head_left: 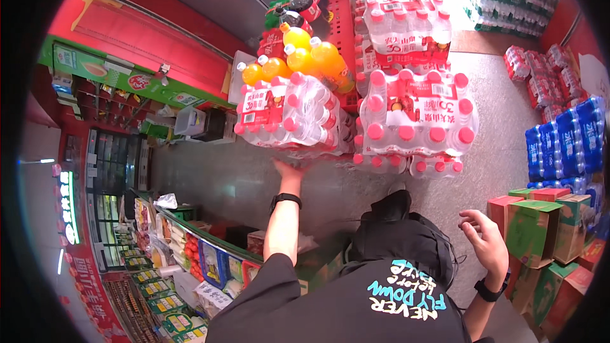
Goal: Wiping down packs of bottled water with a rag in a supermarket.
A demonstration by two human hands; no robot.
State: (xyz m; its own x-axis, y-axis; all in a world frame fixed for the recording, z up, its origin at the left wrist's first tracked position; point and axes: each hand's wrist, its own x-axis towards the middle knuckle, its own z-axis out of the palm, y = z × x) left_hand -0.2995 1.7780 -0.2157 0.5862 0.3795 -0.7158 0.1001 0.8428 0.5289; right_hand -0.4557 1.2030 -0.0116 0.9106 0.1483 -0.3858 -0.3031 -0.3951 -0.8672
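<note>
Reaching forward, my left hand (291, 168) rests against the lower near side of a shrink-wrapped pack of red-capped water bottles (308, 105). Its thumb is spread out, and its other fingers are partly hidden by the pack. A similar pack of water bottles (416, 111) stands to the right, atop more packs. My right hand (486, 241) hangs off to the right, fingers loosely bent and apart, holding nothing. Behind the left pack are orange drink bottles (298, 57) and dark cola bottles (300, 6).
Cardboard boxes (534, 225) and blue-wrapped bottle packs (565, 143) stand on the right. Red-wrapped packs (543, 79) lie farther back. Grey floor (216, 171) stretches left toward produce shelves (210, 260). A red crate (342, 28) stands behind the drinks.
</note>
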